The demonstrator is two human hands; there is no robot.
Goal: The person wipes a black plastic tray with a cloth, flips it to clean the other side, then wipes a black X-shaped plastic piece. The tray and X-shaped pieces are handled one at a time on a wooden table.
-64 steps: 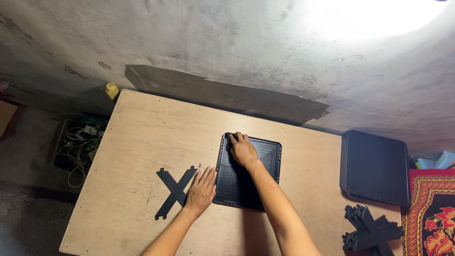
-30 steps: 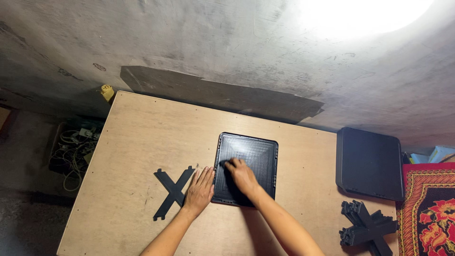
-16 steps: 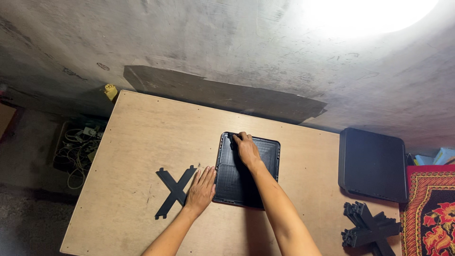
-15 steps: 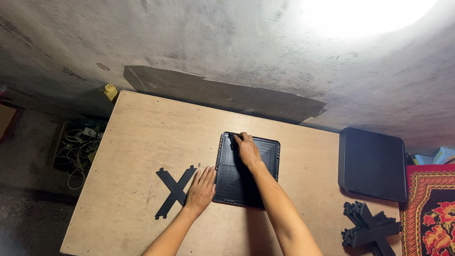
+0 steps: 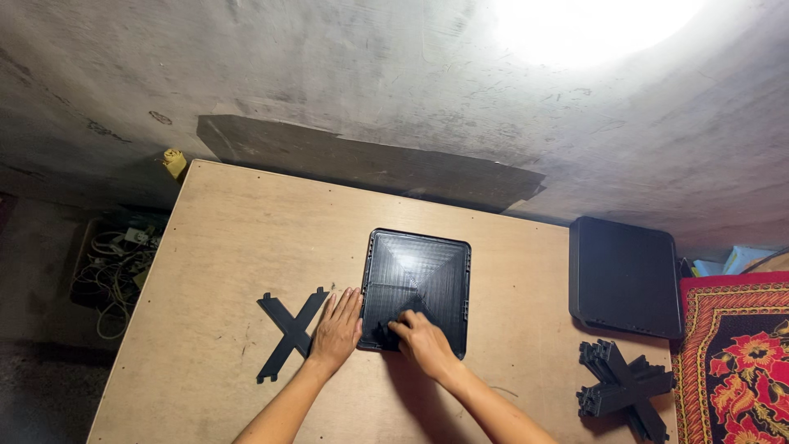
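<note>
Looking down at the table: two bare forearms come up from the bottom edge of the frame onto a light plywood table (image 5: 230, 247).
Black tray: a square black plastic tray (image 5: 419, 275) with a ribbed, pyramid-like face lies flat at the centre of the frame.
Left hand: the left hand (image 5: 337, 329) lies flat and spread, palm down on the wood, its fingers touching the tray's lower left edge; it grips nothing.
Right hand: the right hand (image 5: 421, 339) rests on the tray's lower part, fingers curled loosely against the surface; whether it pinches anything I cannot tell.
Flat cross: a black X-shaped piece (image 5: 288, 333) lies flat on the table just left of the left hand, in the lower left of the frame.
Stack of trays: a pile of similar black squares (image 5: 625, 275) sits at the table's right edge, well apart from the hands.
Cross bundle: a stack of black X pieces (image 5: 623, 390) lies in the lower right, below that pile.
Surroundings: a red patterned cloth (image 5: 740, 362) shows at the far right, a tangle of cables (image 5: 115, 263) on the floor at the left, and a small yellow object (image 5: 173, 161) by the table's upper left corner.
</note>
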